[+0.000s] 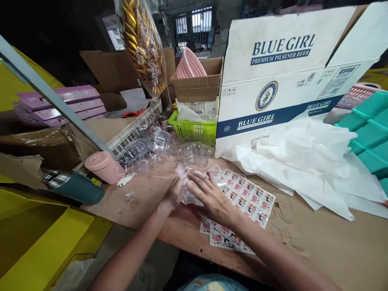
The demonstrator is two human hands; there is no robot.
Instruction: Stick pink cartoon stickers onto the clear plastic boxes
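Observation:
At the table's front edge, a clear plastic box [191, 199] sits between my two hands, largely covered by them. My left hand [174, 192] is closed round its left side, with the fingertips partly hidden. A small pale pink blur shows above that hand; I cannot make out what it is. My right hand [210, 198] lies over the box with its fingers stretched out and flat on top. Under and beside the right wrist are sheets of cartoon animal stickers [247, 196]. Another piece of clear plastic [218, 176] rests just beyond the right fingers.
Clear plastic boxes [160, 139] pile up behind, near a green basket [194, 128]. A pink cup [104, 166] and a teal bottle [74, 188] lie at left. White sheets [291, 149] lie before a large white carton [273, 76]. Teal trays [371, 133] stand far right.

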